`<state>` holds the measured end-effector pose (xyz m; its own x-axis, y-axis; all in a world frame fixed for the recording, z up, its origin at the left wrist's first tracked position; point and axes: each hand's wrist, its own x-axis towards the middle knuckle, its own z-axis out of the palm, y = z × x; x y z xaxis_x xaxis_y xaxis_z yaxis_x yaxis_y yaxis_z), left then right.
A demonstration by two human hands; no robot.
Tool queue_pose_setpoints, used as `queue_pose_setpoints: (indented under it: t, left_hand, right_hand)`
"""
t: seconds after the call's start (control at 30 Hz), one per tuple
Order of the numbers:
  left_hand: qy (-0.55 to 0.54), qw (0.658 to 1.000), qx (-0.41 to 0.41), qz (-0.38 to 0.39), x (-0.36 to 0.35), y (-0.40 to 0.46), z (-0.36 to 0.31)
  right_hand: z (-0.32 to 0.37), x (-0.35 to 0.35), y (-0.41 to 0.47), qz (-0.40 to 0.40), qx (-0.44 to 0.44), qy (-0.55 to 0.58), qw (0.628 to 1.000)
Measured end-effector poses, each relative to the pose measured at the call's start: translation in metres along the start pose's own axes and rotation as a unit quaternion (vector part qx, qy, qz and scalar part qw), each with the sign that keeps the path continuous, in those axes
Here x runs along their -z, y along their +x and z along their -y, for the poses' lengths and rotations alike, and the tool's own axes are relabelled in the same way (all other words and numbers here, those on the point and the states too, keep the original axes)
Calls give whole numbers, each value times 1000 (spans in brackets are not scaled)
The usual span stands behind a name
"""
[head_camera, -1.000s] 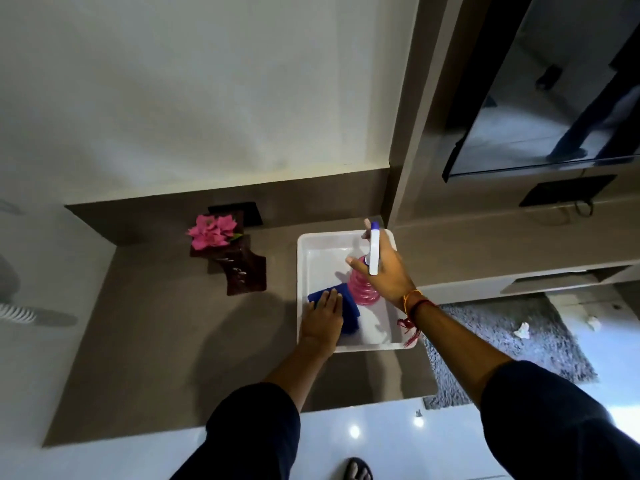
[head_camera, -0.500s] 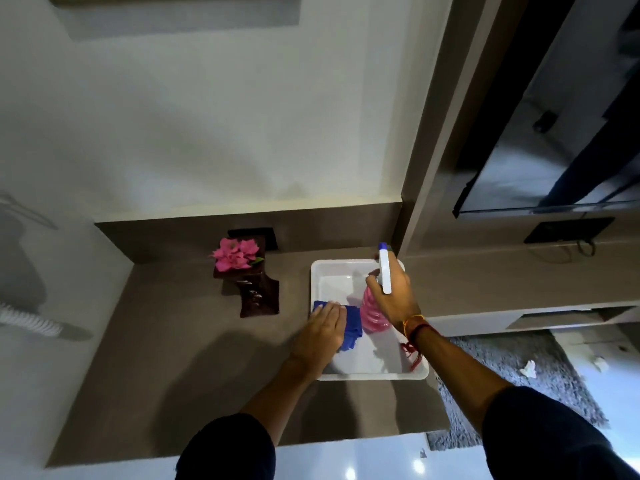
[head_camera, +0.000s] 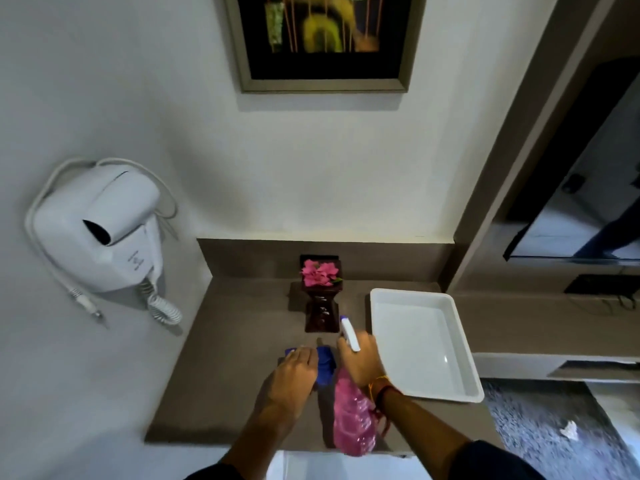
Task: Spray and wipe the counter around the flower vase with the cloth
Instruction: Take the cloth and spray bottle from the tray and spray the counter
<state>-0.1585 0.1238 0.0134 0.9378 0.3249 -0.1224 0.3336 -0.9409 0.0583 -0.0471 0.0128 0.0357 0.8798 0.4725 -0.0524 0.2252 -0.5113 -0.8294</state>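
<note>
The right hand (head_camera: 360, 360) is closed around the neck of a pink spray bottle (head_camera: 351, 417). Its white and blue nozzle (head_camera: 349, 332) points forward, toward the foot of the flower vase (head_camera: 321, 299). The bottle is held tilted above the bench (head_camera: 225, 358), with its body hanging back over the front edge. Just beside it, the left hand (head_camera: 294, 375) lies flat with the fingers together on a blue cloth (head_camera: 325, 363) and presses it on the bench. The cloth sits a little in front of the vase, apart from it.

The vase is dark, with pink flowers on top, and it stands upright near the back wall. To the right of it there is a white tray (head_camera: 464, 375) with nothing inside. On the left wall hangs a white hair dryer (head_camera: 100, 226), and a framed picture (head_camera: 322, 39) is above.

As for the progress, I judge that the task is at its beginning. Both tools are out of the tray and ready. No wet marks or streaks are visible on the bench, but the light is dim, so I cannot tell if any spray has landed. What is left seems to be nearly everything: to spray the surface around the vase and then to wipe on each side of it.
</note>
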Motion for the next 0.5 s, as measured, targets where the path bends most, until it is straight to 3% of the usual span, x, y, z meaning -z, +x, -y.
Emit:
queue_pose_setpoints:
  t: [0.23, 0.5]
  left_hand:
    - [18, 1000, 6, 4, -3, -22, 24]
    - [43, 998, -41, -13, 4, -2, 3]
  right_hand:
    - [3, -35, -12, 41, -28, -74, 996]
    - [15, 33, -1, -86, 27, -30, 995]
